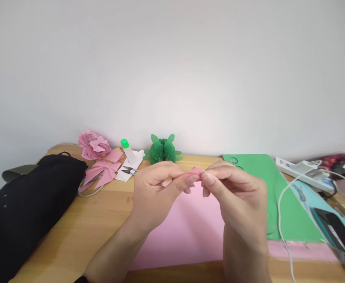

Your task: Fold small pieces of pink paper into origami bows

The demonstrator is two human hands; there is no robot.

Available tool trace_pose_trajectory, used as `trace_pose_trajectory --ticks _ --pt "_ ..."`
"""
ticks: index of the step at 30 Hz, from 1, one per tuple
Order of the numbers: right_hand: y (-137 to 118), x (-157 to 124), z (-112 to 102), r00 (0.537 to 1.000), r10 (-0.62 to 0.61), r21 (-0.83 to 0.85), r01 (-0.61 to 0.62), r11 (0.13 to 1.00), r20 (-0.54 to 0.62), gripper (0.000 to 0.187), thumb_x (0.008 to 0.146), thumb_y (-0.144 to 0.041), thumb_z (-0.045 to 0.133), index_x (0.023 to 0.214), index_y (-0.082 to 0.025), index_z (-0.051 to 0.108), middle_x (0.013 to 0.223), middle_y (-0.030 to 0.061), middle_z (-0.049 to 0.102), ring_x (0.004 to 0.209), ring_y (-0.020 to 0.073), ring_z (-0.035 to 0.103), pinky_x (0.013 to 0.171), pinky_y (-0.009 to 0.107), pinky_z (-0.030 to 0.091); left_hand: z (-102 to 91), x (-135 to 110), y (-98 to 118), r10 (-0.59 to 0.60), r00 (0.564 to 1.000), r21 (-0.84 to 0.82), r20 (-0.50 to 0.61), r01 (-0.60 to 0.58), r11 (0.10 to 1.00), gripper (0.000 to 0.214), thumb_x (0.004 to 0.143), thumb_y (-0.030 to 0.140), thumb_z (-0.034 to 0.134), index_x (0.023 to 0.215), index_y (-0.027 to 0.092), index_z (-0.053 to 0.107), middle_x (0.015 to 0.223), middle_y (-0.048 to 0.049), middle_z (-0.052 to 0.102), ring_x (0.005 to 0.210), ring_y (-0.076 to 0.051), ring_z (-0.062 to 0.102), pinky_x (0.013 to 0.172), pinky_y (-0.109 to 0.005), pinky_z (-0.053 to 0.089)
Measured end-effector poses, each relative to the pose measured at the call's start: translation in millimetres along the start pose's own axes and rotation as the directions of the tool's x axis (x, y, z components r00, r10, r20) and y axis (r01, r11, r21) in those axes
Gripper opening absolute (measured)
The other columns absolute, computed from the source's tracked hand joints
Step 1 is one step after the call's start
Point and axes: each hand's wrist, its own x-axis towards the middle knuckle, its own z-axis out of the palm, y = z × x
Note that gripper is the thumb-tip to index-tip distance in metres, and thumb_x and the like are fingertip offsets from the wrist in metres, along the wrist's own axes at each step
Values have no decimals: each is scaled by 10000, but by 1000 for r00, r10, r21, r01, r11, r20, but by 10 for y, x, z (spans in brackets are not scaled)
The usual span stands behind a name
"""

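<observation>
Both my hands are raised over the table's middle and pinch a small folded piece of pink paper [196, 170] between their fingertips. My left hand [157, 192] grips it from the left with thumb and forefinger. From the right, my right hand [237, 196] pinches the same piece, fingers curled. Most of the paper piece is hidden by my fingers. A large pink paper sheet [187, 228] lies flat on the wooden table [80, 228] under my hands.
Folded pink paper flowers [97, 157] lie at the back left beside a green-capped glue stick [128, 151], small snips [129, 170] and a green paper cactus-like ornament [162, 150]. A black bag [21, 208] lies left. Green paper [278, 188], a power strip [303, 171], cables and a phone [336, 236] lie right.
</observation>
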Motion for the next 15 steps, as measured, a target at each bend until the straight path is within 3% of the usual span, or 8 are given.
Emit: trace_pose_trajectory --ticks 8,15 --pt "36 43 20 1000 17 129 -19 991 21 117 840 -142 749 801 -246 785 587 -21 657 576 122 597 523 263 486 26 -40 -20 1 997 -3 -76 -1 1000 231 874 235 747 643 226 737 556 41 675 533 -100 622 494 -217 507" --pt "-7 28 15 999 -49 26 49 998 -2 141 843 -119 734 756 -230 741 574 -43 614 565 99 556 542 250 475 -6 -49 1 19 998 39 -59 -16 999 256 896 228 724 640 232 728 562 45 674 525 -98 608 500 -235 497"
